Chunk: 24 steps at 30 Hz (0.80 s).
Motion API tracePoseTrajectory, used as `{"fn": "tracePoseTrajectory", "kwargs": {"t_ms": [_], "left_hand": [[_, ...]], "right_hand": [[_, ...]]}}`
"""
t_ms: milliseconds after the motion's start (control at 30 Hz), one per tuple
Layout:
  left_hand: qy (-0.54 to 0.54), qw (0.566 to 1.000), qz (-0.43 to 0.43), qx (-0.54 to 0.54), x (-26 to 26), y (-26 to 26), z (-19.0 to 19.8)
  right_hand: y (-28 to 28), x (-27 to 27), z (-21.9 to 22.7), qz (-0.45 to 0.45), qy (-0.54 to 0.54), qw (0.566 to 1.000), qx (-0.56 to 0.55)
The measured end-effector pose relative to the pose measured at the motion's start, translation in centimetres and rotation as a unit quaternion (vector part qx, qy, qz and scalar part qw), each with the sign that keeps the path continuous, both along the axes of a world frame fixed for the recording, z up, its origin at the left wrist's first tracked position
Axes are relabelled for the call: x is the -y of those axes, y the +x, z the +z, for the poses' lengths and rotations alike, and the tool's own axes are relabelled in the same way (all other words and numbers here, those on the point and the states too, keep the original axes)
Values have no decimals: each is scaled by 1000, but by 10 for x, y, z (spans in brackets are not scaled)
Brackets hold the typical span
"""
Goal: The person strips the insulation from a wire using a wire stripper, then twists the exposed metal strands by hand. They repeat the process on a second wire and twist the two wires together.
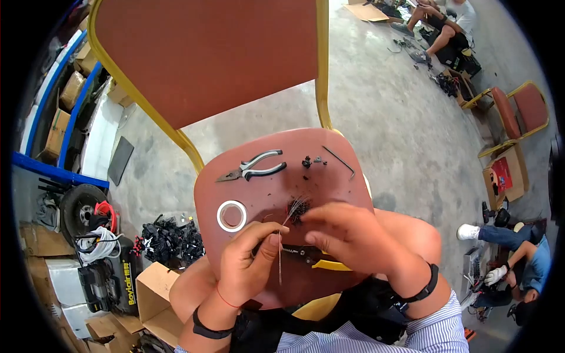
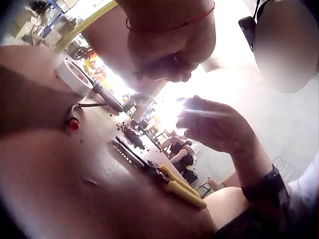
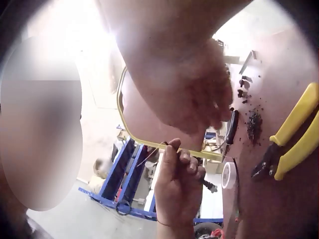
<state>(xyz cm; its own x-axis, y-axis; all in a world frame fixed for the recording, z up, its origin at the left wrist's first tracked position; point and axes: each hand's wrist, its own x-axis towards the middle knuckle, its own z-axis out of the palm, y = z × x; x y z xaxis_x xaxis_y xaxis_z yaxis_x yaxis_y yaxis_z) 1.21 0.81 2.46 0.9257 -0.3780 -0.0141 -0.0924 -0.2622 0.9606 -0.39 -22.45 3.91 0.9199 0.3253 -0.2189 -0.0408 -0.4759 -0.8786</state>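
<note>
Right hand (image 1: 359,238) — thumb and fingers apart — partly hides yellow-handled pliers (image 1: 331,266), left hand (image 1: 248,259) pinching strands (image 1: 293,210) near white tape (image 1: 220,216).

A workshop here: blue shelving (image 1: 44,169) stacked with boxes, a Baytair compressor (image 1: 120,282), pliers (image 1: 250,166), bare concrete floor (image 1: 400,135).

Red string, black wristbands (image 1: 213,326), blue-white striped clothing (image 1: 435,323)

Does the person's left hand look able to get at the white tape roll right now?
Probably yes: the tape roll lies close to the left hand with nothing seen between them, though its fingers pinch thin strands and may need to let go first.
</note>
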Motion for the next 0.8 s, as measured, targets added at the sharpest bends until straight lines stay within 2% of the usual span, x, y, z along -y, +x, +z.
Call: {"fn": "tracePoseTrajectory", "kwargs": {"t_ms": [67, 100, 200, 300, 400, 500, 600, 700, 800], "left_hand": [[-35, 999, -7, -31, 5, -3, 0], [-51, 998, -8, -48, 6, -5, 1], [-63, 994, -38, -76, 9, -6, -1], [-119, 986, -37, -112, 9, -9, -9], [-122, 988, -27, -88, 11, -10, -7], [-33, 998, -51, -20, 6, -3, -6], [17, 997, -49, 60, 8, 3, 5], [20, 995, -43, 86, 5, 5, -2], [20, 997, -30, 66, 5, 3, -4]], "right_hand": [[5, -7, 4, -87, 209, 973, -54], [6, -10, -4, -60, 230, 971, 33], [1, -25, -10, -95, 411, 904, -66], [1, -29, -14, -100, 463, 876, -91], [2, -28, -11, -108, 483, 862, -106], [4, -22, -6, -110, 432, 890, -94], [5, -20, -9, -133, 284, 949, 30], [6, -19, -13, -140, 199, 967, 74], [4, -21, -14, -144, 143, 972, 123]]}}
